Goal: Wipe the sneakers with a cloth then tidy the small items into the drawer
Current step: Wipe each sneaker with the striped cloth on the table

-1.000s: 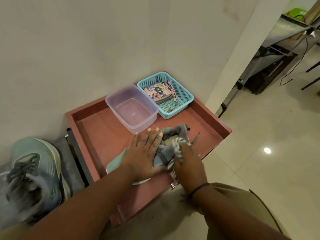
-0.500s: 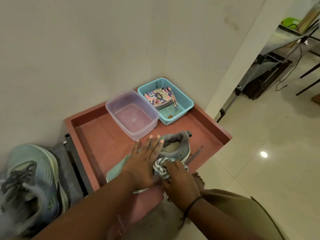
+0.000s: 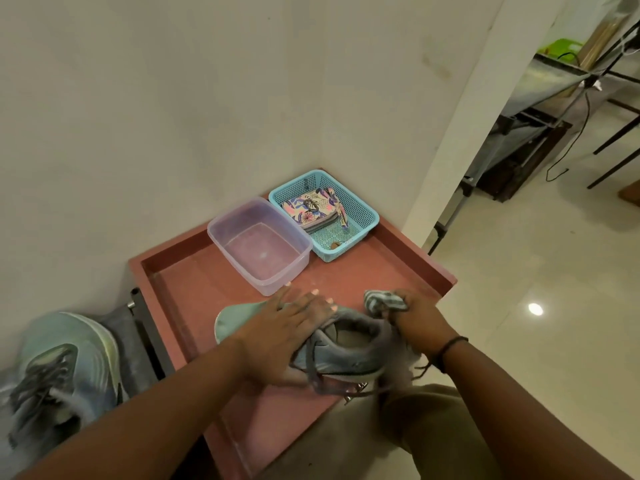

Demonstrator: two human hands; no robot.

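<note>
A grey-blue sneaker (image 3: 349,351) lies on the red tray-top stand (image 3: 194,299), its pale sole toe end pointing left. My left hand (image 3: 287,337) presses flat on its front part, fingers straight. My right hand (image 3: 415,313) grips a bunched striped grey-white cloth (image 3: 382,301) at the sneaker's heel. The second sneaker (image 3: 59,372) sits blurred at the lower left, off the stand. A teal basket (image 3: 360,216) at the back holds a patterned pouch (image 3: 308,209) and small items.
A clear plastic tub (image 3: 259,244) stands beside the basket against the white wall. A dark bar (image 3: 152,334) runs along the stand's left side. Glossy tiled floor (image 3: 536,341) spreads to the right, with a metal table and cables farther back.
My right hand has swept the cloth from the sneaker's near side up and right to the heel. The sneaker has turned slightly, showing its opening. My left hand stays pressed on it.
</note>
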